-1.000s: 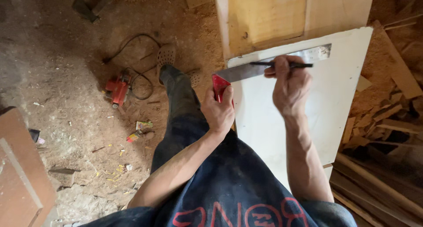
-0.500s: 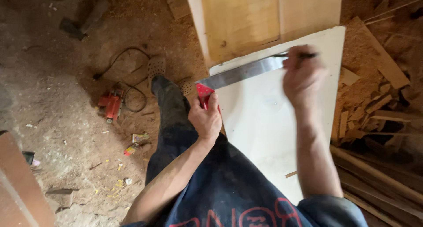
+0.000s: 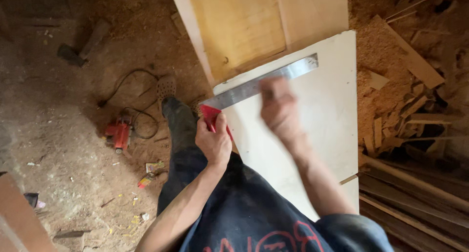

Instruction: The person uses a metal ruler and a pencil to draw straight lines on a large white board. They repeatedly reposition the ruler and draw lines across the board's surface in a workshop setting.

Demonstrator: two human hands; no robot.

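Observation:
A try square with a red handle (image 3: 211,116) and a long steel blade (image 3: 293,68) lies across the far end of a white board (image 3: 322,125). My left hand (image 3: 213,142) grips the red handle against the board's left edge. My right hand (image 3: 278,108) is blurred with motion just below the blade's middle, fingers closed as on the dark pencil seen earlier; the pencil itself is lost in the blur. My dark trousers and a sandalled foot (image 3: 167,88) are to the left of the board.
A pale wooden panel (image 3: 239,32) lies beyond the white board. A red power tool with a cord (image 3: 118,134) and a hammer (image 3: 80,46) lie on the sawdust floor to the left. Wood offcuts (image 3: 410,115) and planks (image 3: 415,193) pile up on the right.
My right hand has slid left along the blade, from its far end towards the middle. My left hand stays on the red handle.

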